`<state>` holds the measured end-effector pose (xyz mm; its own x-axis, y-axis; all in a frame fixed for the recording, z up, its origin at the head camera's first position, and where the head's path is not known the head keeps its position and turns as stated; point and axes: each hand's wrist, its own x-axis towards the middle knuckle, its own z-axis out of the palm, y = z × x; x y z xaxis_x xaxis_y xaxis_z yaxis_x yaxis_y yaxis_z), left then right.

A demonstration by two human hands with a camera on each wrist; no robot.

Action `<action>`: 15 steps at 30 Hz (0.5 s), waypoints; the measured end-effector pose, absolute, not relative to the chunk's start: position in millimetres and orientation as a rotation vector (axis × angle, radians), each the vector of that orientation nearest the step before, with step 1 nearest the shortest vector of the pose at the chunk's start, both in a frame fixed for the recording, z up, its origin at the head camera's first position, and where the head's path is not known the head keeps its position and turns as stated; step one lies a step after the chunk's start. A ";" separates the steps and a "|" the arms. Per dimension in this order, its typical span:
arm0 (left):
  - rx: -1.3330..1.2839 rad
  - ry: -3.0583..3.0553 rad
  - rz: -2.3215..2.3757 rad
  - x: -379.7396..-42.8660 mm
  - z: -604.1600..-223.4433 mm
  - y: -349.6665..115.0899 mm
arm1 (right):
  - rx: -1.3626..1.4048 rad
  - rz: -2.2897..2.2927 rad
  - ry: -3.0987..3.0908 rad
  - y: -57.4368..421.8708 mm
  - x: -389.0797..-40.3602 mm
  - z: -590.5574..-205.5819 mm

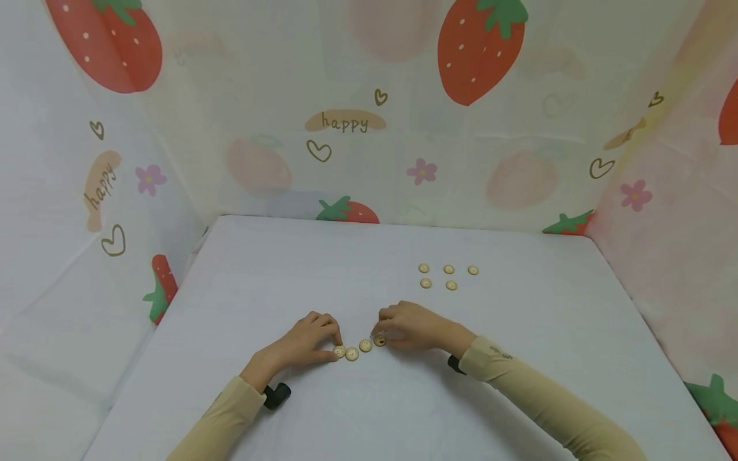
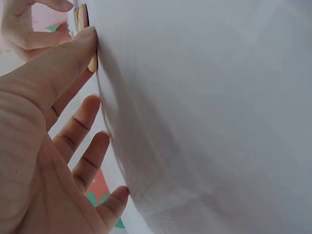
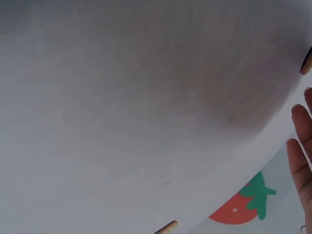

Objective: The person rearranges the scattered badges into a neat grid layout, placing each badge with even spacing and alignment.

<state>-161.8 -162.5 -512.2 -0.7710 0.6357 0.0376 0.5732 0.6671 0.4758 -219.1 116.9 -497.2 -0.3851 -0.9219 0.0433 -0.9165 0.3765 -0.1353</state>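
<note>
Four is avoided here by saying several round tan wooden buttons lie in a short curved row on the white table. At the row's left end, my left hand point(image 1: 308, 339) pinches a button point(image 1: 339, 351) between thumb and forefinger; its edge shows behind the thumb in the left wrist view. Two buttons, one point(image 1: 352, 353) lower and one point(image 1: 366, 346) higher, lie between the hands. My right hand point(image 1: 412, 326) holds the right-end button point(image 1: 379, 341) at its sides with thumb and forefinger. The right wrist view catches only its other fingers point(image 3: 302, 170) and a button edge point(image 3: 307, 63).
Several more buttons point(image 1: 448, 269) lie in two rows farther back, right of centre. The white tabletop point(image 1: 277, 269) is bounded at the back and sides by a strawberry-print cloth point(image 1: 403, 141). Dark camera mounts point(image 1: 277, 396) sit at the wrists.
</note>
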 end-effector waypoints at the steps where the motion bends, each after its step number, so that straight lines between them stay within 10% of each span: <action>1: 1.007 2.749 0.718 -161.8 -512.6 -162.5 | -1.718 -0.202 2.572 116.1 -218.3 -496.7; 15: 1.003 2.742 0.721 -162.5 -514.6 -162.6 | -1.662 -0.151 2.557 110.7 -215.4 -494.2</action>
<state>-162.5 -162.6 -514.6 -0.7694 0.6376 0.0375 0.5737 0.6640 0.4796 -215.4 110.7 -494.2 -0.4045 -0.9143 -0.0200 -0.9056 0.4035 -0.1304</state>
